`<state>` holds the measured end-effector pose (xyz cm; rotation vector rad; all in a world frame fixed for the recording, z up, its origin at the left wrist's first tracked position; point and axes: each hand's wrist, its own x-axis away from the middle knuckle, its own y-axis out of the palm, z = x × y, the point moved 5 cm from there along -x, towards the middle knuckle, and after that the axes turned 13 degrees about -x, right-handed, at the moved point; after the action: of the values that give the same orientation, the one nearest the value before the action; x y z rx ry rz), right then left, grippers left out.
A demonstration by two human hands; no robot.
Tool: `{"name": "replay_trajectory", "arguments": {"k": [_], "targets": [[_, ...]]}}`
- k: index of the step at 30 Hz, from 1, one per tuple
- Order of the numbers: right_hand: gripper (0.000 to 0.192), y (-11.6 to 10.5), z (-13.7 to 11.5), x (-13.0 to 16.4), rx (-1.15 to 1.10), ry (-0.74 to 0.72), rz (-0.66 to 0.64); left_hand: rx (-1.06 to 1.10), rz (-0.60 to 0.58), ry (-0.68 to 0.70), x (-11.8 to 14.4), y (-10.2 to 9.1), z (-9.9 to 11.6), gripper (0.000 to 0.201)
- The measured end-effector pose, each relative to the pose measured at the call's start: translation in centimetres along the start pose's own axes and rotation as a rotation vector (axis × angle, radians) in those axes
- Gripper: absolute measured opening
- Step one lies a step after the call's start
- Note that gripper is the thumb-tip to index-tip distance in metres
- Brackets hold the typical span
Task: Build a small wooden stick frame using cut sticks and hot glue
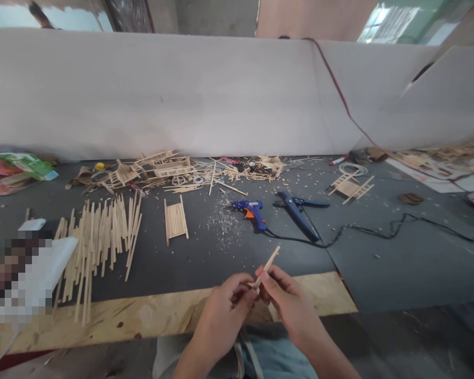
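Observation:
Both hands meet over the front edge of the table. Between the fingertips of my right hand (284, 295) a short wooden stick (272, 258) is pinched, its free end tilted up and to the right. My left hand (231, 305) is closed at the stick's lower end, where the fingers partly hide it. Beyond them lies a blue glue gun (255, 213) with an orange trigger, beside a dark blue cutter (300, 216). A small panel of joined sticks (176, 220) rests farther left.
Many loose wooden sticks (98, 242) lie at left, next to a white device (59, 258). Stick models and scraps (169, 171) line the back wall. A small stick frame (351, 188) sits at right. A black cord (395, 229) crosses the table's right side.

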<state>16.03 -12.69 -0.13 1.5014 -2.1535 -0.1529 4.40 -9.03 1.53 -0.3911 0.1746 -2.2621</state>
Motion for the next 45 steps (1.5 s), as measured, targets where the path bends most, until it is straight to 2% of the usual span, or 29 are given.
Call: {"name": "replay_trajectory", "arguments": {"k": [2,4,6,9,14,16,23,28,31,35,40,45], "targets": [[0.025,0.1,-0.1,-0.1,-0.099,0.021,0.006,0.062,-0.014,0.012,-0.1,0.3,-0.3,0.025],[0.025,0.3,-0.3,-0.2,-0.144,0.033,0.007,0.018,0.023,0.011,-0.1,0.3,-0.6,0.024],[0.026,0.4,-0.4,-0.3,-0.120,0.026,0.017,-0.110,0.091,0.025,0.0,0.2,-0.6,0.023],[0.025,0.3,-0.5,-0.5,-0.059,0.010,0.037,-0.320,0.151,0.119,0.2,-0.1,0.1,0.023],[0.021,0.1,-1.1,-0.8,-0.015,0.001,0.015,-0.356,0.087,0.214,0.3,-0.5,1.2,0.025],[0.020,0.4,-1.8,-0.8,0.037,-0.012,-0.016,-0.344,0.085,0.207,0.2,-0.6,1.2,0.024],[0.024,1.3,-3.1,-1.1,0.260,-0.022,-0.134,-0.332,0.194,0.097,-0.2,-1.3,0.4,0.019],[0.026,1.4,-2.8,-1.8,0.312,-0.005,-0.173,-0.350,0.164,0.094,-0.3,-1.8,0.4,0.018],[0.025,1.7,-2.8,-2.2,0.321,-0.001,-0.194,-0.293,0.150,0.060,-0.3,-2.0,0.1,0.018],[0.025,2.4,-3.1,-2.6,0.339,0.021,-0.226,-0.034,0.118,0.004,-0.5,-1.9,-0.9,0.019],[0.022,3.8,-3.6,-3.5,0.286,0.049,-0.243,0.186,0.163,-0.008,-1.2,-2.1,-1.6,0.019],[0.019,5.2,-4.2,-5.1,0.311,0.011,-0.265,0.267,0.179,-0.021,-1.8,-2.9,-1.8,0.025]]}}
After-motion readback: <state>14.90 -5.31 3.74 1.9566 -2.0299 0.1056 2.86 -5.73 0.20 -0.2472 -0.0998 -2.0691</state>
